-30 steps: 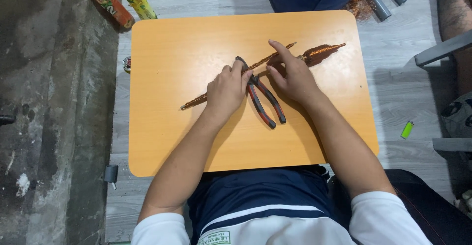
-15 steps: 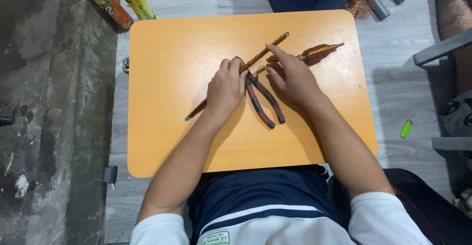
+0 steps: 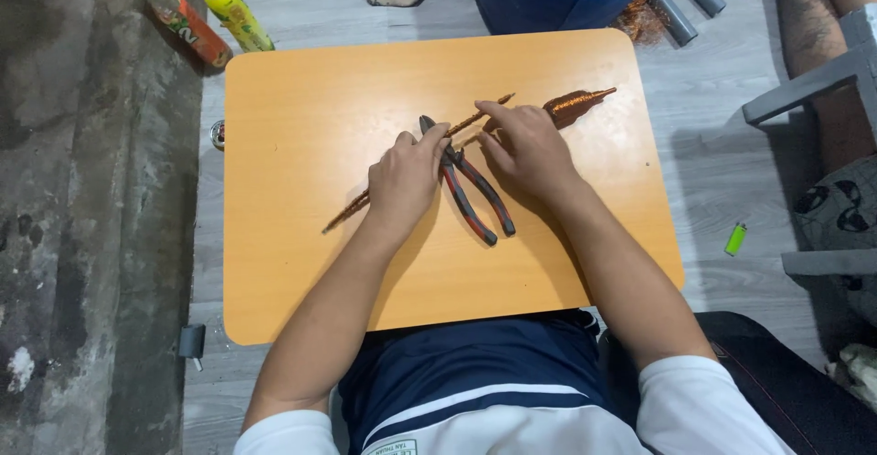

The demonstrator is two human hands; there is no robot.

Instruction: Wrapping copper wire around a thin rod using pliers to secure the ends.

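A small orange counter (image 3: 292, 272) with rounded corners is standing on a grey plank floor (image 3: 731, 126). Lying directly on it are three things — a long twisted copper wire (image 3: 345, 213) running diagonally, a thick copper-wire bundle (image 3: 574, 104) near the far edge, and pliers (image 3: 475, 188) with red-and-black handles.

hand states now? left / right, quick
Left hand: fingers curled, pressing down on the twisted copper wire strand beside the pliers.
Right hand: fingertips pinching the same strand near its upper end; full grip cannot be told.
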